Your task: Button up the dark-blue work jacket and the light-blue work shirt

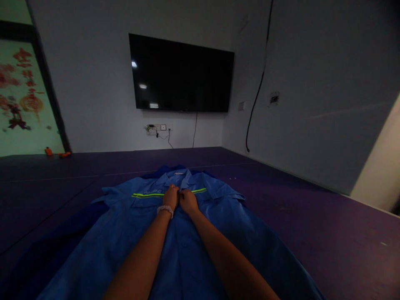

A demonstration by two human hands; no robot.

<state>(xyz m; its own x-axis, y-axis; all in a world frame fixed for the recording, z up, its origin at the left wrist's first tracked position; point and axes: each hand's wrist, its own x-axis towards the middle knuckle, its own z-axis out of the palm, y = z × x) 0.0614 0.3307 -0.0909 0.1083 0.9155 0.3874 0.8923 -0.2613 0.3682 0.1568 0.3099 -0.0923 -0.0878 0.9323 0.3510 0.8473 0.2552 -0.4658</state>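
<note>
A light blue short-sleeved work shirt [146, 221] lies spread out, front side up, its collar pointing away from me. A yellow-green stripe crosses its chest. My left hand [171, 197], with a beaded bracelet [165, 209] at the wrist, is closed on the front edge of the shirt at chest height. Right beside it, my right hand [188, 201] pinches the same front opening, fingers bent inward. What exactly sits between the fingertips is hidden. Beneath the shirt, a darker blue garment [68, 229] shows at the left side and behind the collar.
The purple surface [296, 221] extends around the clothes to the walls. A large black television [184, 75] hangs on the far wall, above sockets [159, 127] with cables. A loose black cable [258, 93] hangs at the right. Small orange objects [48, 151] lie near the decorated door [25, 96].
</note>
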